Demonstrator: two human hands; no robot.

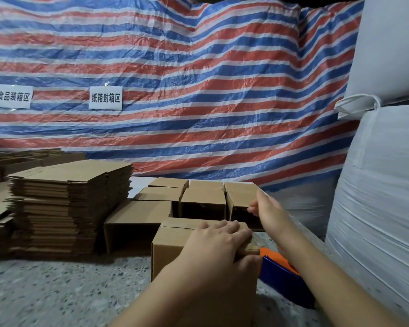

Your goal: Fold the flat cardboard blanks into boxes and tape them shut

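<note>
Left hand flat, fingers straight, pressing the brown cardboard box top. Right hand fingers curled, grip unclear. Blue-orange tape dispenser on speckled floor.

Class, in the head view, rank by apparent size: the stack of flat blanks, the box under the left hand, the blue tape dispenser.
1. Stack of flat blanks
2. Box, though nearer the camera and partly covered, so unsure
3. Blue tape dispenser, partly hidden

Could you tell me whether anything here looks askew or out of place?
Mostly tidy. The stack of flat blanks is ragged, its sheets shifted so the edges do not line up. The tape dispenser lies half hidden behind the box under the left hand.
</note>
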